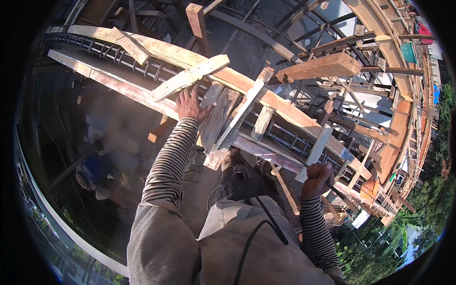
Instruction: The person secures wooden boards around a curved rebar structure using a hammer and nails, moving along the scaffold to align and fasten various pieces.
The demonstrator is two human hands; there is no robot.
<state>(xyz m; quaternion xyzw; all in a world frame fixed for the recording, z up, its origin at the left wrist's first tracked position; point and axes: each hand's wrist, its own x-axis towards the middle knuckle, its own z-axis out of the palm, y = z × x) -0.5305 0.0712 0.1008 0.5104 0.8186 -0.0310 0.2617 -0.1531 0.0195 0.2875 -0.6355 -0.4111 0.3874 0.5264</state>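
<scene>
My left hand (192, 105) lies with its fingers spread on the lower end of a pale wooden cleat (194, 76). That cleat slants across the top of a long timber beam form (289, 110). Beside the thumb, short grey boards (219, 116) bridge the form. My right hand (317, 180) is a closed fist around a dark, slim tool handle (340, 194) on the right, near another cross cleat (314, 153). The tool's head cannot be made out. Steel rebar (151, 70) shows inside the form between its side boards.
A thick timber (319, 69) juts out beyond the form, and an upright post (197, 26) stands farther left. Below on the left is a dark drop with a blue container (92, 170). Curved wooden formwork (403, 118) and props crowd the right; trees (427, 204) lie beyond.
</scene>
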